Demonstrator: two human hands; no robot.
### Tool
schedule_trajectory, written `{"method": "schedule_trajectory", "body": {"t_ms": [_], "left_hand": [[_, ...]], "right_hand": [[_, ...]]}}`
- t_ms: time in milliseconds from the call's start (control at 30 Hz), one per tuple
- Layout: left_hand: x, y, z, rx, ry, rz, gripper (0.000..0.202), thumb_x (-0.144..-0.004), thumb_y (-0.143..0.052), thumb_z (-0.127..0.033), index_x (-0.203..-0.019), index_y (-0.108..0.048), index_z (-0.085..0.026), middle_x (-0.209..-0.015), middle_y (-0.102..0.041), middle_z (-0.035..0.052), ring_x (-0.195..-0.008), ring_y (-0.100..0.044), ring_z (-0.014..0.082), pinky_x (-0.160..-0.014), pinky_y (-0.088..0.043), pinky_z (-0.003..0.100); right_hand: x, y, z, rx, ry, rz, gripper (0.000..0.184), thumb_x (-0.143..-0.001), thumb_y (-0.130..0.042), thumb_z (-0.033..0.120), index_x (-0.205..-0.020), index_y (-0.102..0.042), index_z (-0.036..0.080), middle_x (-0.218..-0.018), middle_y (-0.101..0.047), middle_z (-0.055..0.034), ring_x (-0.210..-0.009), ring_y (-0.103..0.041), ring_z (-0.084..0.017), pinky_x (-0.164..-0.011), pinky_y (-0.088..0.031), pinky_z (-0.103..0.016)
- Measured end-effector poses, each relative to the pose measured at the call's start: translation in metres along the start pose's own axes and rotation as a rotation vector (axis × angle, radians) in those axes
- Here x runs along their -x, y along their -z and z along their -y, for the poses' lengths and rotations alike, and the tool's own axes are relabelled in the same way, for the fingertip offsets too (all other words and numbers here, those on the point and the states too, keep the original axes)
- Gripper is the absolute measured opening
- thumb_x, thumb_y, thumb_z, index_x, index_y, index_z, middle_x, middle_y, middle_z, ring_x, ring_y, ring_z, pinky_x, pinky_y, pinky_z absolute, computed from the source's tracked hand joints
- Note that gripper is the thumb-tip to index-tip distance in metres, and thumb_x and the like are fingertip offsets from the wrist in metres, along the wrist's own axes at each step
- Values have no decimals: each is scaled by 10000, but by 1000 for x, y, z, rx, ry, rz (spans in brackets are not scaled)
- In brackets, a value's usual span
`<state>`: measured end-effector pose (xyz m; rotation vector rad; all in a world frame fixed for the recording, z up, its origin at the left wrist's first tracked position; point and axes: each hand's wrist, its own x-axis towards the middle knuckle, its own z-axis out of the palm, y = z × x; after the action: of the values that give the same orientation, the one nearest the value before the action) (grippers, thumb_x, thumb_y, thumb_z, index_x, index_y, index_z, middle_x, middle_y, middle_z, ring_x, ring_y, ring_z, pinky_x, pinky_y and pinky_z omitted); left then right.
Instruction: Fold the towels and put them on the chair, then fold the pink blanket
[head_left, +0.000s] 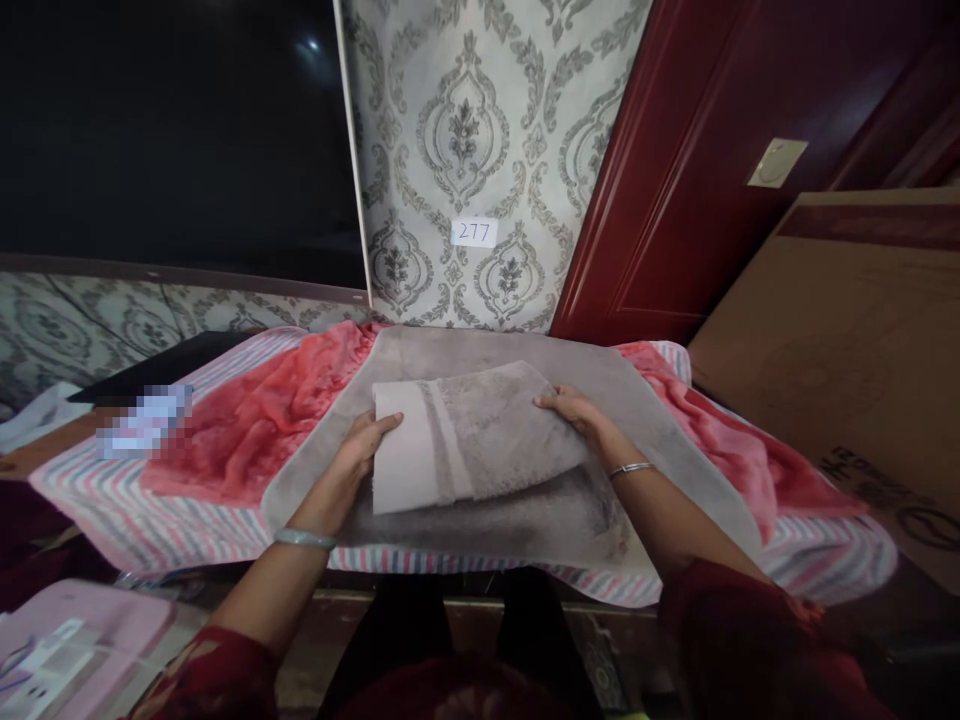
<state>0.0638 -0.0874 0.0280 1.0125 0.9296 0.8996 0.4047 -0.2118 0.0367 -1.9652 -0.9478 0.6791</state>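
A folded grey towel [495, 425] with a pale band across its left part is held up between my two hands. My left hand [365, 442] grips its left edge, thumb on top and the other fingers out of sight beneath. On the far right corner, my right hand [574, 408] pinches the cloth between thumb and fingers. Under the towel lies a smooth grey mat [480, 350] with rounded corners, and a dark shadow falls on it along the towel's near edge.
Red plush cloth [262, 420] and a striped cloth [180, 525] spread beneath the mat. A large cardboard box [832, 330] stands at right, a dark television screen [172, 130] at upper left. A pink container [97, 640] sits low at left.
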Motion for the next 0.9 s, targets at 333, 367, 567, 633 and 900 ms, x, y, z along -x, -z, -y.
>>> {"method": "schedule_trajectory", "body": {"t_ms": [333,367,567,633,900], "left_hand": [[83,-15,44,202,-35,24,623,-540,-908,-349,-1088,-683,-155,-1006,-778,102,-964,-731,302,-814,-605,365],[87,-17,51,215,-20,14,656,-523,-922,-365,-1094,-680,-153,-1018,-777,108,-964,-730,302,-817,-602,367],[90,-18,74,248,-134,-76,720,-548,-936,-426,-1159,-670,-153,-1107,-762,117,-1008,-719,283,-856,-577,351],[87,-15,72,261,-139,-86,700,-564,-930,-424,-1160,-669,-165,-1102,-763,106,-1000,-720,271,-864,-575,352],[69,-3,68,250,27,-78,771,-431,-959,-374,-1108,-663,-153,-981,-774,116,-959,-730,323,-841,-596,412]], "right_hand": [[-52,19,55,185,283,-49,381,-729,-763,136,-1110,-747,139,-1125,-740,-57,-1076,-644,-239,-988,-486,-325],[-55,15,54,212,287,-44,388,-715,-773,128,-1102,-750,138,-1120,-741,-60,-1089,-640,-244,-1003,-475,-328],[-69,-7,41,278,285,8,424,-730,-767,138,-1153,-738,139,-1174,-729,-86,-1105,-640,-244,-996,-472,-321],[-72,-9,38,267,277,10,423,-767,-739,157,-1190,-726,158,-1215,-718,-76,-1124,-636,-235,-984,-478,-306],[-65,-27,4,231,36,48,179,-802,-732,244,-948,-753,143,-826,-738,-54,-771,-677,-200,-711,-524,-269]]}}
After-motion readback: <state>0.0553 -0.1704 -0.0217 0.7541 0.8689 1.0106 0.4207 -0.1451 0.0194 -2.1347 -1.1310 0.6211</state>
